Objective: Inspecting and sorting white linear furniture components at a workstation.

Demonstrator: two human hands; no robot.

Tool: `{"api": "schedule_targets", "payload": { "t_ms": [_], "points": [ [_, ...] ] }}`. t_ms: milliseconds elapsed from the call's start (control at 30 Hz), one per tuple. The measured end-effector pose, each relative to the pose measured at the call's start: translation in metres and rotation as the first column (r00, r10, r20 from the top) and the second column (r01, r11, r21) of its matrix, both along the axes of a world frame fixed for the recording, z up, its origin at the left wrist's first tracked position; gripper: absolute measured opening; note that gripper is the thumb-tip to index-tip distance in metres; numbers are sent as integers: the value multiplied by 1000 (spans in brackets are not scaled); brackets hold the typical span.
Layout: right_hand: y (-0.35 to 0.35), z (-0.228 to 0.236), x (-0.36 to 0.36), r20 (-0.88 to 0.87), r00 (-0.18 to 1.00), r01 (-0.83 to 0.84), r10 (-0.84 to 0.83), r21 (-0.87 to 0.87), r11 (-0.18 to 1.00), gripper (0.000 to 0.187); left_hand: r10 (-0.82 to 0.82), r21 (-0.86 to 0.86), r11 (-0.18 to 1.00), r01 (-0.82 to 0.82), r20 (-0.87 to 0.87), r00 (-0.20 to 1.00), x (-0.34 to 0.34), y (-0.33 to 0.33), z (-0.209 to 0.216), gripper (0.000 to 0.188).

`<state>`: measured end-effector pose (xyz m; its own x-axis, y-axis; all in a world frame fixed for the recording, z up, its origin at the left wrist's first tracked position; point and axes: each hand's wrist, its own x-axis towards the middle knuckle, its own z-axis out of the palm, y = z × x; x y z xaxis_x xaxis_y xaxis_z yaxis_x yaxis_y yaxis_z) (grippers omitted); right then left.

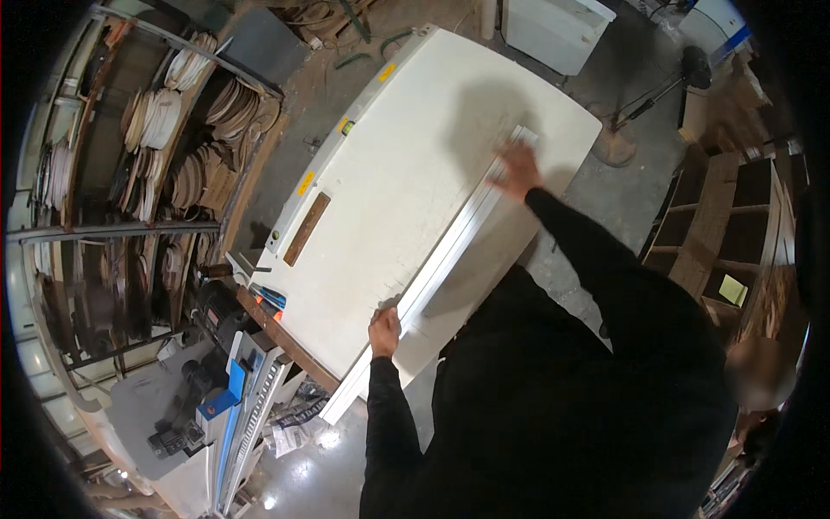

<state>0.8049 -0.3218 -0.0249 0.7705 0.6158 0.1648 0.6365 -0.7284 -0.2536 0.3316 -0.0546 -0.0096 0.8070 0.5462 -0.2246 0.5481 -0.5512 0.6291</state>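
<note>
A long white profiled strip (441,264) lies aslant across a white-topped table (380,199), its near end jutting past the table edge. My left hand (385,331) is closed around the strip toward that near end, thumb on top. At the far end my right hand (519,171) rests over the strip with its fingers spread; whether it bears on the strip is hard to make out. A white spirit level (346,128) runs along the table's left edge, and beside it is a narrow brown wooden inset or piece (307,229).
Blue-handled hand tools (271,297) sit at the table's left corner. Beyond them stands a machine with a blue fence (226,398). Shelves (112,229) at left hold stacked curved pieces. Wooden racking (709,216) stands at right, and a white bin (558,35) behind.
</note>
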Motion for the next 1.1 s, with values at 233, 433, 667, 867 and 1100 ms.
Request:
{"api": "schedule_targets", "payload": {
  "t_ms": [233, 433, 667, 867, 1100],
  "points": [
    [-39, -11, 93, -495, 856, 284, -146, 214, 935, 103, 4, -159, 986, -55, -308, 951, 6, 27, -39, 51],
    [-33, -21, 86, -453, 867, 354, -209, 263, 898, 101, 137, -411, 886, -214, -207, 969, 1, 22, -42, 52],
    [-40, -27, 88, -461, 861, 379, -213, 304, 874, 99, 15, -519, 836, -178, -303, 953, 16, 30, -22, 47],
    [-44, -28, 89, -478, 856, 386, -198, 336, 859, 99, 185, -323, 910, -260, -245, 952, 28, 1, -15, 55],
    [-31, -37, 99, -416, 896, 352, -157, 447, 822, 91, 325, -72, 940, -332, -98, 941, 24, -30, -17, 40]
  ]
}}
